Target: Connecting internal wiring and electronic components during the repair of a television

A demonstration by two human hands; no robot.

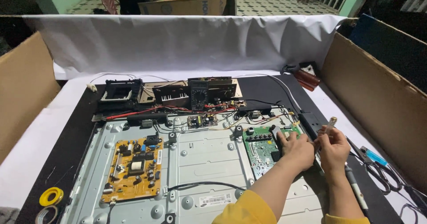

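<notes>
under left hand (pixel 297 149): green circuit board (pixel 262 150) (rectangular)

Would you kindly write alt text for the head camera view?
A left hand rests on a green circuit board in an opened television's metal back panel, while the right hand holds a small tool beside it. A yellow circuit board sits further left.

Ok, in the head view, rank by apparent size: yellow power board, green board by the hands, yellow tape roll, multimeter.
1. Yellow power board
2. Green board, partly hidden by the left hand
3. Multimeter; farther away, so unsure
4. Yellow tape roll
</notes>
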